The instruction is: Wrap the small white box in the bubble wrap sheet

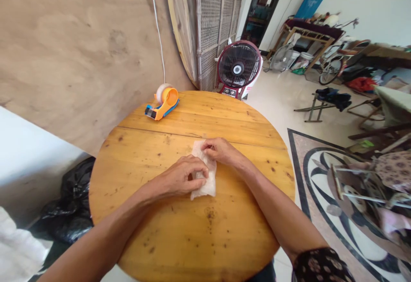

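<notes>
Wooden round table (180, 239), white wrap (211, 165) lying near its middle.
Left to right: black bag (72, 192) beyond left edge; orange tape dispenser (165, 106) near far-left edge; left hand (184, 175) curled, thumb and fingers narrow at the wrap's near part, cannot tell if gripping; wrap long side toward far edge; right hand (222, 150) pinching wrap's far end; dark-red fan (238, 68) past far edge.

bright, fairly even indoor light, source out of frame. soft faint shadow under left hand (184, 175). pale floor (272, 91) has mild sheen, black plastic bag (73, 183) small glints, doorway (253, 27) dark. table (192, 239) reasonably clear. wide-angle stretch toward edges; clutter (391, 170) at right soft, smeary.
</notes>
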`<state>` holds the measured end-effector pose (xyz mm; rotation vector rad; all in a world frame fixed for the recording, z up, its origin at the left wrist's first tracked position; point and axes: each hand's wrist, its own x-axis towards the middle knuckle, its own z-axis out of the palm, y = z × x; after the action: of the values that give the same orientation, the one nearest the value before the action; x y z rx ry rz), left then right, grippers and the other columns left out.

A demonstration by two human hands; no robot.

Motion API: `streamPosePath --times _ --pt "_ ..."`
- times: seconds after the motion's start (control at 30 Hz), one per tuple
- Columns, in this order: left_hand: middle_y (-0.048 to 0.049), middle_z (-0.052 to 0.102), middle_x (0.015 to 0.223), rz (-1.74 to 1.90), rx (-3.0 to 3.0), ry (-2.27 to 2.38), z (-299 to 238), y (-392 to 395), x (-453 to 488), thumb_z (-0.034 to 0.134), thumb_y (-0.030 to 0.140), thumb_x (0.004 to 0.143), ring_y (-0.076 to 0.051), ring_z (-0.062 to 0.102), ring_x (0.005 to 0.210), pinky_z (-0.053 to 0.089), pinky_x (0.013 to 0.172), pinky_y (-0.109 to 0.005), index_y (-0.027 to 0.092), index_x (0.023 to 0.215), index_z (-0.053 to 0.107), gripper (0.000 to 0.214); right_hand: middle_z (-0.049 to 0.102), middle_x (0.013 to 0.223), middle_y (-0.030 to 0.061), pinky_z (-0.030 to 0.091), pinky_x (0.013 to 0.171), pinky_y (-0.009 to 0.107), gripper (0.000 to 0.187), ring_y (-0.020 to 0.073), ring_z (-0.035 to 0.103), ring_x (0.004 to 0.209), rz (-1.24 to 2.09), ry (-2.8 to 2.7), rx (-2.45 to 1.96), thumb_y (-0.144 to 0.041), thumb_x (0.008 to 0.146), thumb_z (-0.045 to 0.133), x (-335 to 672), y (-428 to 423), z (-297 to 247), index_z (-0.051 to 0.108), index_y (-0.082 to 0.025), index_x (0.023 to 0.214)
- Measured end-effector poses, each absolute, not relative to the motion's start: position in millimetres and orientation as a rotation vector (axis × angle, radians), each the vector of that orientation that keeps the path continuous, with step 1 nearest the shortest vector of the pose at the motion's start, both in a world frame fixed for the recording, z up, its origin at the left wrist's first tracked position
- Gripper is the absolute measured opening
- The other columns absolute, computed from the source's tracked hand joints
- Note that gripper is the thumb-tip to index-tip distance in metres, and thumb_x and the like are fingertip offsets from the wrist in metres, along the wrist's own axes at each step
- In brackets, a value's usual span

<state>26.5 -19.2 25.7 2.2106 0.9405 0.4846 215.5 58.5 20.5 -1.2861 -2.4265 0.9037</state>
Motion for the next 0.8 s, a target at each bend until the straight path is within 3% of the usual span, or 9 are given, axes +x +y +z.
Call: streamPosePath --times 0.17,0.43,0.63,0.8 --pt "-0.0009 0.066 0.089 0.491 2.216 0.934 27.4 -18.8 27.0 0.055 0.024 0.082 -0.018 0.057 0.09 0.042 0.087 -0.032 0.022 0.091 0.063 0.012 0.07 0.078 -0.0015 0.035 0.062 0.021 0.016 0.0121 0.059 0.071 0.651 -2.427 -1.402 -0.017 0.077 0.057 209.1 56.5 16.2 0.072 -0.022 0.081" --pt "-0.0014 0.067 0.092 0.515 2.244 0.924 25.9 -18.6 26.5 0.056 0.023 0.082 -0.019 0.058 0.091 0.041 0.088 -0.032 0.021 0.092 0.064 0.013 0.072 0.09 0.0008 0.036 0.065 0.024 0.012 0.0159 0.062 0.08 0.452 -2.36 -1.583 -0.029 0.082 0.061 207.1 55.7 16.5 0.068 -0.023 0.09" --pt "-0.0014 0.069 0.094 0.516 2.24 0.929 26.3 -18.4 26.2 0.056 0.023 0.081 -0.019 0.059 0.093 0.041 0.091 -0.034 0.021 0.091 0.064 0.013 0.07 0.096 0.0077 0.039 0.066 0.028 0.046 0.0228 0.064 0.084 0.291 -2.314 -1.826 -0.049 0.077 0.067 209.7 57.6 20.7 0.057 -0.019 0.111" --pt "-0.002 0.068 0.093 0.485 2.24 0.935 29.6 -19.3 27.3 0.055 0.024 0.081 -0.019 0.058 0.092 0.041 0.089 -0.033 0.02 0.09 0.064 0.013 0.07 0.096 0.009 0.04 0.068 0.029 0.038 0.0234 0.065 0.087 0.313 -2.374 -1.898 -0.052 0.078 0.064 208.2 60.6 25.2 0.062 -0.02 0.097"
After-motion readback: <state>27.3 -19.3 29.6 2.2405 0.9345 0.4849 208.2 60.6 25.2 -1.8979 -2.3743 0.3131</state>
